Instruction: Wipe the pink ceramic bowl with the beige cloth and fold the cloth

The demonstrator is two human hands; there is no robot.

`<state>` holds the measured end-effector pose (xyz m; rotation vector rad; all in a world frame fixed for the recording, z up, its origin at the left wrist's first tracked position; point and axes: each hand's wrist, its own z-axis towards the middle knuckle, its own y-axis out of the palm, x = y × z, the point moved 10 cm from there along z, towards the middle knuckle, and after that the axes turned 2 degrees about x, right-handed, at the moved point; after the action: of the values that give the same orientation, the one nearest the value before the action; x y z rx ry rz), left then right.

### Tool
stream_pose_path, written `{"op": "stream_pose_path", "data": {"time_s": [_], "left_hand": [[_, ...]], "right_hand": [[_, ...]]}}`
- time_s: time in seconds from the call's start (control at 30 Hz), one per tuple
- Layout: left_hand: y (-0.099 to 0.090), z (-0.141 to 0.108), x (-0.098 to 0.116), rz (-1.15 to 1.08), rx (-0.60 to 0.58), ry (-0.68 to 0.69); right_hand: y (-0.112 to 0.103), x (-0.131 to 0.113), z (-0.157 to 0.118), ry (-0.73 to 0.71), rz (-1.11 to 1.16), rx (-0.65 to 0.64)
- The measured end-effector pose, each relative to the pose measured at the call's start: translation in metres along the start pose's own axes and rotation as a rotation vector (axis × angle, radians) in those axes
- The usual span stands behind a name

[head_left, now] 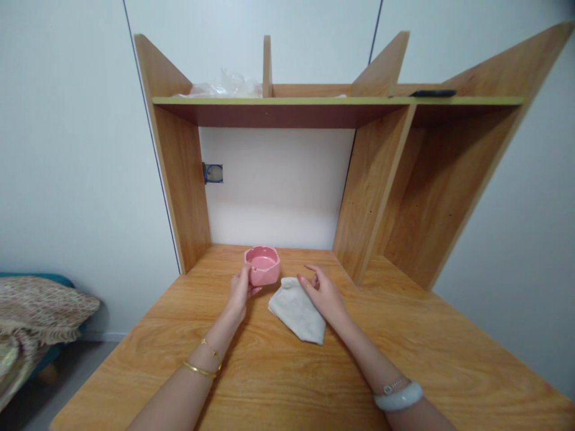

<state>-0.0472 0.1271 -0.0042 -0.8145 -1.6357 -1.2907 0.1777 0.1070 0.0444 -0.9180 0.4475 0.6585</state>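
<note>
Left grip (239,292): I pinch the pink dish (266,276) by its side.
Right grip (327,296): my fingers parted, at the cloth (297,313); contact unclear.
Pink dish: beyond the cloth, leftward.
Risk: slip, should my one-sided pinch loosen.

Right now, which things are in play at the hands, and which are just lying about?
In play:
- ashtray, held in the left hand
- cloth, on the desk by the right hand

Lying about:
- clear plastic, on the shelf
- black item, same shelf
- blanket, far left
</note>
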Motion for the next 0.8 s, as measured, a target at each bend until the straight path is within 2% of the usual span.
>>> {"op": "stream_pose_path", "data": {"time_s": [0.13, 0.33, 0.53, 0.8], "left_hand": [[0.014, -0.005, -0.002, 0.001, -0.071, 0.017], [0.034, -0.019, 0.007, -0.030, -0.151, 0.162], [0.054, -0.036, 0.016, -0.011, -0.297, 0.187], [0.067, -0.047, 0.011, 0.058, -0.392, 0.228]], "right_hand": [[-0.010, -0.008, 0.002, -0.051, 0.127, 0.044], [-0.006, -0.019, -0.002, -0.045, 0.270, -0.018], [-0.004, -0.030, -0.004, -0.036, 0.346, -0.054], [-0.006, -0.024, -0.004, 0.058, 0.415, -0.041]]}}
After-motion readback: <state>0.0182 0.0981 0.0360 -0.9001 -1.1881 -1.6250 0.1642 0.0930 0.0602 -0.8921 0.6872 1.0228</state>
